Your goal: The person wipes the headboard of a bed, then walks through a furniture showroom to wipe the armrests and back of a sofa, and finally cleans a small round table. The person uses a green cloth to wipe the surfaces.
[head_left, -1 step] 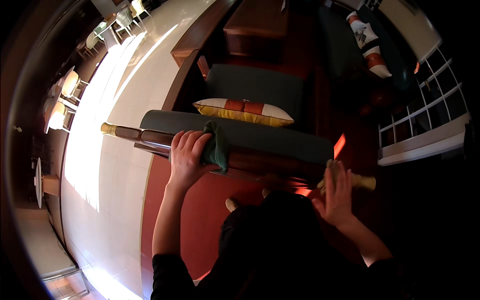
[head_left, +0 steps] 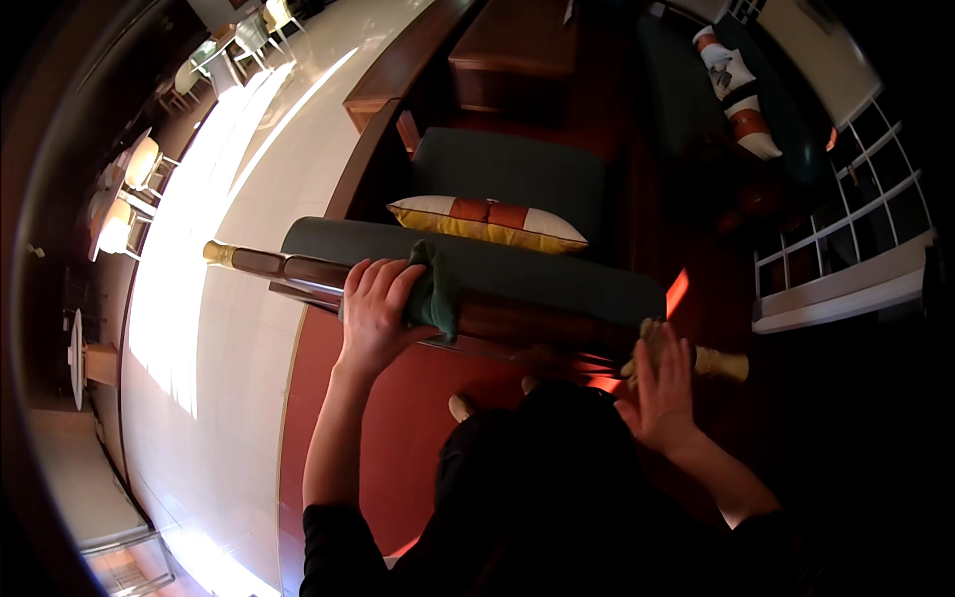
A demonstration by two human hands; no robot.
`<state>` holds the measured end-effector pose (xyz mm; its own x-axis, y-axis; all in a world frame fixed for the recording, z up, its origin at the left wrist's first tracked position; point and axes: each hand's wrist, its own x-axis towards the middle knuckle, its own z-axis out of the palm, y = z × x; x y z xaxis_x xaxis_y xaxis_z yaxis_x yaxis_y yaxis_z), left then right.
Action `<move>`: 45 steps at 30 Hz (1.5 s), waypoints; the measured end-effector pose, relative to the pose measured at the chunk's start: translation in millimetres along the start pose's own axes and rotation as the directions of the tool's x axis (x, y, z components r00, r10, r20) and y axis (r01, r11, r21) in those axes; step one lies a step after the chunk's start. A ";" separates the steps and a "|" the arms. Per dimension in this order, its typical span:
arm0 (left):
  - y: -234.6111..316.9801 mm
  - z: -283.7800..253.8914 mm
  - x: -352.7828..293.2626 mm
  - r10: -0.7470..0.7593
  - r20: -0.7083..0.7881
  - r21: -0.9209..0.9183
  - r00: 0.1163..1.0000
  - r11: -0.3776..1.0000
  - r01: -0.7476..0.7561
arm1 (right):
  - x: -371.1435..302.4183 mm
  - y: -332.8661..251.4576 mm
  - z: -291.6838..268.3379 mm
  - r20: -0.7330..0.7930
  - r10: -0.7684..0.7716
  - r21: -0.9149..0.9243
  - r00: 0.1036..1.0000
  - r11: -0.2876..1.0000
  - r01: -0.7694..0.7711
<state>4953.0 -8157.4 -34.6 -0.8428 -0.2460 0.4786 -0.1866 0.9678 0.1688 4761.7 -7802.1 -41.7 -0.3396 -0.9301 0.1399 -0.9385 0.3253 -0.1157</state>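
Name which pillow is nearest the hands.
The yellow-sided pillow on the chair, beyond the left hand; the sofa pillows at upper right lie farther off.

Hands: 2, one left hand [head_left: 376,308], one right hand [head_left: 667,398]. Sleeves: 2, left [head_left: 338,547] and right [head_left: 771,552]. Cloths: 2, one green cloth [head_left: 433,298], one tan cloth [head_left: 649,330]. Armchair [head_left: 557,326]: 1. Gold caps: 2, left [head_left: 219,254] and right [head_left: 731,365]. Grey pads: 2, far [head_left: 507,164] and near [head_left: 557,279]. Shoes: 2, left [head_left: 461,406], right [head_left: 529,383]. Pillows: 1 on armchair [head_left: 487,219]; sofa pillows [head_left: 751,129], exact count unclear. Sofa [head_left: 676,109]: 1. Lattice [head_left: 817,235]: 1. Pale chairs, mid-left: 2, upper [head_left: 144,162], lower [head_left: 117,229]; top-left chairs [head_left: 249,35] several, too small to count.
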 end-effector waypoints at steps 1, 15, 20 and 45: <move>-0.3 0.3 -1.3 -0.008 -0.002 0.000 1.000 1.000 0.008 | 5.1 -5.2 4.3 0.027 -0.072 0.023 0.997 0.997 0.071; -55.7 -16.2 -27.3 0.034 -0.034 -0.004 0.999 0.999 -0.034 | 76.4 -31.6 -1.0 -0.001 -0.312 0.137 0.950 0.941 0.309; -98.0 -30.2 -43.9 -0.054 -0.043 0.021 0.998 0.998 0.055 | 109.9 -61.0 -2.9 -0.016 -0.421 0.025 0.907 0.907 0.421; -221.0 -43.5 -93.1 -0.133 -0.224 0.037 0.966 0.989 0.145 | 274.1 -213.1 37.7 0.005 -0.629 0.214 0.777 0.760 0.614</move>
<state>5094.6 -8350.6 -79.0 -0.6761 -0.3780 0.6325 -0.3250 0.9233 0.2045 4871.0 -8132.8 -15.8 0.3269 -0.9284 0.1765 -0.9084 -0.3602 -0.2124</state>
